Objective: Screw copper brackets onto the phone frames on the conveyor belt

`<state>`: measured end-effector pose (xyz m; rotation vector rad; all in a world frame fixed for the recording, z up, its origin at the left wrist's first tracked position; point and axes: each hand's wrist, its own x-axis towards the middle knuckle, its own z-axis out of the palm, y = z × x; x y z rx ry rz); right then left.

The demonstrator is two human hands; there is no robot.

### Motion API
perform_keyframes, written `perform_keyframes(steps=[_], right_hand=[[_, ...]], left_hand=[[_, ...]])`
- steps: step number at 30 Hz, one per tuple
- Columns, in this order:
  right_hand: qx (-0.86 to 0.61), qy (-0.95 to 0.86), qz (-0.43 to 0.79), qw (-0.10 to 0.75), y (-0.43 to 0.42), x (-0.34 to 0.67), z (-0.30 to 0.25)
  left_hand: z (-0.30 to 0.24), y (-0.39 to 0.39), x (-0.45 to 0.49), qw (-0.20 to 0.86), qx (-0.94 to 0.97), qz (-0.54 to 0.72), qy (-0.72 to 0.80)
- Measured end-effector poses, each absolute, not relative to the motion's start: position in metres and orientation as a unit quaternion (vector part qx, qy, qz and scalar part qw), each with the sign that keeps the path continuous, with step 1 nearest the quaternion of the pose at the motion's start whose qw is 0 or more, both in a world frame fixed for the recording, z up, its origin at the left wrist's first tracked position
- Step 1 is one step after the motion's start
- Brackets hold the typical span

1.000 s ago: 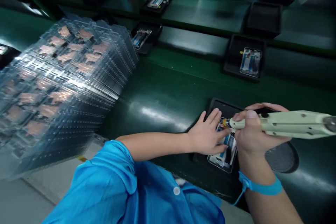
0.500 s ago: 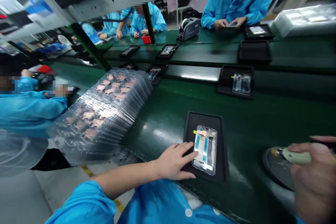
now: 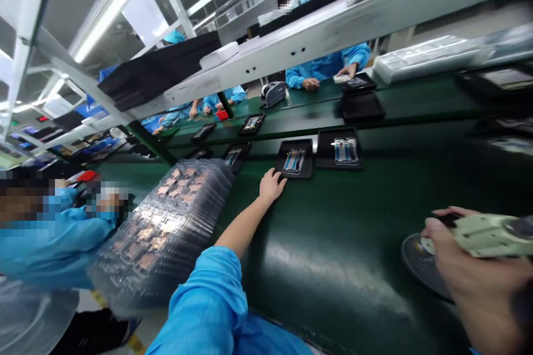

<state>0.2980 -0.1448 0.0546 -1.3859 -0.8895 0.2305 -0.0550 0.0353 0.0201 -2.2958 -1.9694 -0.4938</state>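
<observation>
My left hand (image 3: 271, 184) reaches far forward over the green belt (image 3: 341, 233), its fingertips on the near corner of a black tray (image 3: 284, 173) that carries a phone frame (image 3: 293, 161). The fingers lie fairly flat on the tray edge. At the lower right my right hand (image 3: 470, 277) is wrapped round a pale green electric screwdriver (image 3: 491, 234), whose tip is over a round dark pad (image 3: 420, 272). A second black tray (image 3: 320, 163) with a phone frame (image 3: 345, 151) sits right beside the first.
A tall stack of clear blister trays (image 3: 166, 227) with copper-coloured parts stands at the left of the belt. More black trays (image 3: 361, 106) lie on the far lane. Other people in blue coats work across the line and at my left. A white shelf (image 3: 333, 28) runs overhead.
The tray with the phone frame has gone from close in front of me out to the far side of the belt, my left hand following it. My view has tilted up. The screwdriver stayed at the right.
</observation>
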Motion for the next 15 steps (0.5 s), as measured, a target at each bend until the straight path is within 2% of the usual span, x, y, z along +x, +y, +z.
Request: perform_keyframes(steps=[5, 10, 15], right_hand=[[-0.623, -0.414, 0.095, 0.657, -0.143, 0.298, 0.053], [-0.622, -0.435, 0.109, 0.642, -0.144, 0.300, 0.045], [-0.612, -0.441, 0.091, 0.651, -0.140, 0.299, 0.043]], left_hand=[[0.025, 0.062, 0.002, 0.046, -0.773, -0.165, -0.611], [0.025, 0.079, 0.058, 0.009, -0.821, -0.130, -0.555], [0.041, 0.088, 0.073, -0.032, -0.832, -0.115, -0.542]])
